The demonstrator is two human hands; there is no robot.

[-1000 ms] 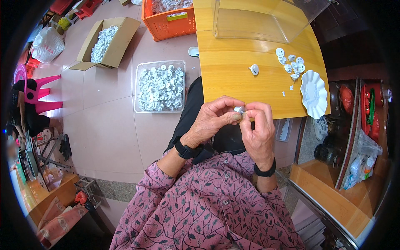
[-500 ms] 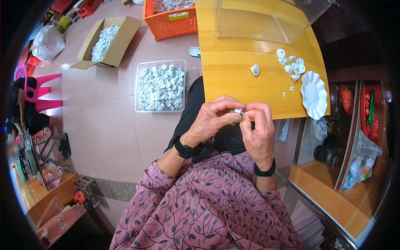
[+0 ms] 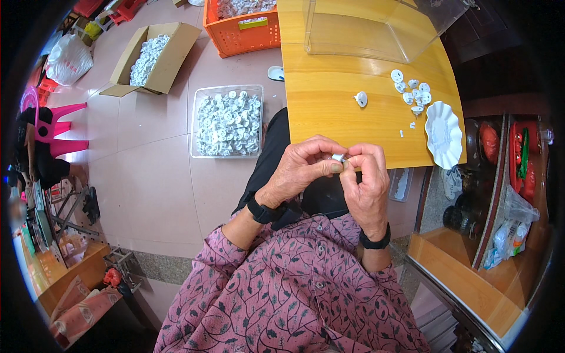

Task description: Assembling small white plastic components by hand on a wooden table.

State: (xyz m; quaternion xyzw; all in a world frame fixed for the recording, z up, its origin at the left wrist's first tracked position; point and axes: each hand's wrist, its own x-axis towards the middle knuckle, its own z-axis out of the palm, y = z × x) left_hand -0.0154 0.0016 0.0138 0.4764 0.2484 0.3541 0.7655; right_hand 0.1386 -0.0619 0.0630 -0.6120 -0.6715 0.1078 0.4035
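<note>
Just off the table's near edge, my two hands meet around a small white plastic piece [image 3: 338,157]. My left hand [image 3: 303,166] pinches it between thumb and fingers. The fingertips of my right hand [image 3: 364,176] are pressed together against its right side; whether they also grip a smaller part cannot be seen. On the yellow wooden table [image 3: 335,70], one round white plastic part [image 3: 361,99] lies alone beyond my hands. Several similar parts [image 3: 408,98] are grouped to the right, with tiny white bits [image 3: 402,133] nearer me. Beside them stands a white wavy-rimmed dish [image 3: 443,135].
A clear bin [image 3: 228,154] full of white parts stands on the floor left of the table. Beyond it are an opened cardboard box [image 3: 170,62] and an orange crate [image 3: 247,40]. A clear box [image 3: 353,47] occupies the table's far end. Shelving [image 3: 459,259] borders the right.
My hands stay almost in place, pinched together; the white piece appears slightly turned between my fingers. Nothing on the table has visibly moved.
</note>
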